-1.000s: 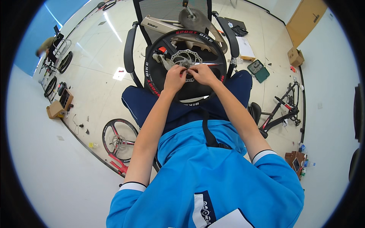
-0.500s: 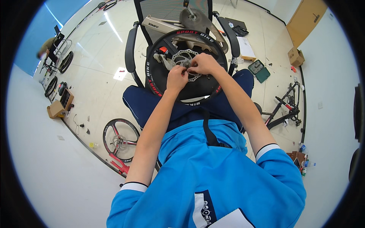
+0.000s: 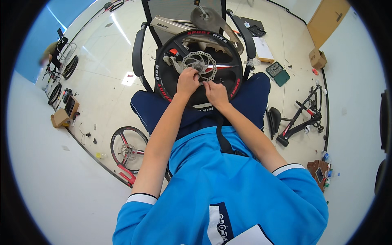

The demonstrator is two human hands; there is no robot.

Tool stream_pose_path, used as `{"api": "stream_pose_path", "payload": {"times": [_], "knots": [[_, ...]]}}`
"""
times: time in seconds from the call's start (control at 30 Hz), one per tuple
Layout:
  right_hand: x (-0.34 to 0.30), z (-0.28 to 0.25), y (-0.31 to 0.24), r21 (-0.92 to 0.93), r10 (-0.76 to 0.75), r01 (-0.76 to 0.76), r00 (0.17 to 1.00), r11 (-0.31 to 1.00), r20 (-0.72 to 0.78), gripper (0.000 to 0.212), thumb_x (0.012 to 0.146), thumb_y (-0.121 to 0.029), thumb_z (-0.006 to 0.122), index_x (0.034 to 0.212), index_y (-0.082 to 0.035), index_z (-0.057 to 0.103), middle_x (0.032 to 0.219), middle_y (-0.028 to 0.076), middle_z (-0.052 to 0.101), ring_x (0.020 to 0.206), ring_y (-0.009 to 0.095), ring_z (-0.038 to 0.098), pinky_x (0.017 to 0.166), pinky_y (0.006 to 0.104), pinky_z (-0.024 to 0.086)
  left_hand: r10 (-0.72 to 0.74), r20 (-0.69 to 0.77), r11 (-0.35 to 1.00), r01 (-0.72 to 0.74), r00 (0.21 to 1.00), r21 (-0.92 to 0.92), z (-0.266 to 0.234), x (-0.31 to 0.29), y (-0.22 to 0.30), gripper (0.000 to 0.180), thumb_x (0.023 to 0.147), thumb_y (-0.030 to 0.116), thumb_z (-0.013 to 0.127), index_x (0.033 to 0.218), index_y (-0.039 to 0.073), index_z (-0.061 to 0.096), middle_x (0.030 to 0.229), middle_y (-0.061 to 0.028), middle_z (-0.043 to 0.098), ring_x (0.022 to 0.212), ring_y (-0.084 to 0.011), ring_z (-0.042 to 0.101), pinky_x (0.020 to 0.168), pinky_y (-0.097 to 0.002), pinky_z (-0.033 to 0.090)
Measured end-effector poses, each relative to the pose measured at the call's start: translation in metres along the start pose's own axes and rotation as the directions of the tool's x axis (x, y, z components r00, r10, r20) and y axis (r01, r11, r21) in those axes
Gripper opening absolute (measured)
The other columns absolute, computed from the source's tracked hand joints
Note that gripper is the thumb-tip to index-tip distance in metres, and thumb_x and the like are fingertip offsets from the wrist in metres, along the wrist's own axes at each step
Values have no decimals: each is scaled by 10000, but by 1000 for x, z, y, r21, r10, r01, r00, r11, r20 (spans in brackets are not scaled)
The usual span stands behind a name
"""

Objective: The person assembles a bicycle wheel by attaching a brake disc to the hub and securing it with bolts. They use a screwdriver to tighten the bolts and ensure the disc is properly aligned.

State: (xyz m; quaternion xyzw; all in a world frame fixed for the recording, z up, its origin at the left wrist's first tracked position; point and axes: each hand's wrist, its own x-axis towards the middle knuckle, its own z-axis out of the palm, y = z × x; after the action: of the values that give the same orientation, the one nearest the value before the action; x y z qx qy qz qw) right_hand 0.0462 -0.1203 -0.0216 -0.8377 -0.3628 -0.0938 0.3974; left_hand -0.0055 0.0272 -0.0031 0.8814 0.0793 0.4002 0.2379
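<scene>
Now our left hand (image 3: 187, 81) and right hand (image 3: 215, 93) pinch at the brake disc (image 3: 199, 65) of the black wheel (image 3: 197, 70) on our lap, office chair (image 3: 141, 53) just beyond, red-spoked wheel (image 3: 127, 149) on the floor left.

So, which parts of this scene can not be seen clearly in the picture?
Head view only:
- Fingertips of the left hand and right hand: bunched at the silver toothed brake disc; any small tool or bolt between them is too small to tell.
- Lower rim of the black bicycle wheel with red lettering: covered by both hands and wrists.
- Black mesh chair seat: hidden behind the wheel.
- Far corner at upper left: blurred.
</scene>
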Motion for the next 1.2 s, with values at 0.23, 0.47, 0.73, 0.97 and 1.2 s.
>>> {"api": "stream_pose_path", "payload": {"times": [0.23, 0.47, 0.73, 0.97, 1.2], "knots": [[4, 34, -7, 287, 100, -202, 937, 936, 335, 431, 975, -266, 518, 706, 43, 652, 585, 175, 638, 571, 315, 671, 599, 425, 535, -28, 81, 997, 33, 996, -68, -4, 5, -4, 129, 808, 25, 605, 873, -6, 713, 858, -157, 646, 864, -357, 635, 795, -417, 519], [15, -41, 19, 462, 94, -391, 834, 796, 544, 330, 984, -248, 522, 855, 25, 654, 582, 127, 637, 477, 179, 612, 491, 304, 485, -76, 59, 989, 82, 995, -125, -10, 6, 7, 115, 806, 88, 701, 882, 7, 731, 803, -145, 660, 707, -295, 666, 660, -357, 531], [18, -55, 71, 606, 368, -707, 707, 365, 604, 207, 1008, -264, 547, 1078, -69, 546, 709, -15, 488, 524, 51, 397, 474, 205, 317, -358, -146, 933, 359, 922, -18, -12, 26, -32, 275, 854, 200, 686, 1060, 18, 706, 995, -196, 643, 903, -344, 635, 818, -406, 504], [42, -9, 38, 655, 385, -652, 757, 382, 528, 301, 957, -241, 649, 745, -59, 537, 655, 7, 499, 449, 71, 377, 391, 249, 278, -659, 112, 734, 668, 744, -120, -3, 38, -43, 302, 912, 298, 634, 980, 19, 728, 836, -144, 709, 833, -300, 683, 781, -390, 507], [96, -24, 44, 583, 364, -519, 855, 625, 370, 228, 913, -237, 701, 791, -53, 649, 613, -21, 520, 446, 50, 386, 402, 248, 262, -707, 208, 592, 727, 676, -349, -16, 13, -38, 295, 921, 281, 684, 885, -8, 727, 739, -18, 676, 667, -89, 571, 634, -263, 436]]}}
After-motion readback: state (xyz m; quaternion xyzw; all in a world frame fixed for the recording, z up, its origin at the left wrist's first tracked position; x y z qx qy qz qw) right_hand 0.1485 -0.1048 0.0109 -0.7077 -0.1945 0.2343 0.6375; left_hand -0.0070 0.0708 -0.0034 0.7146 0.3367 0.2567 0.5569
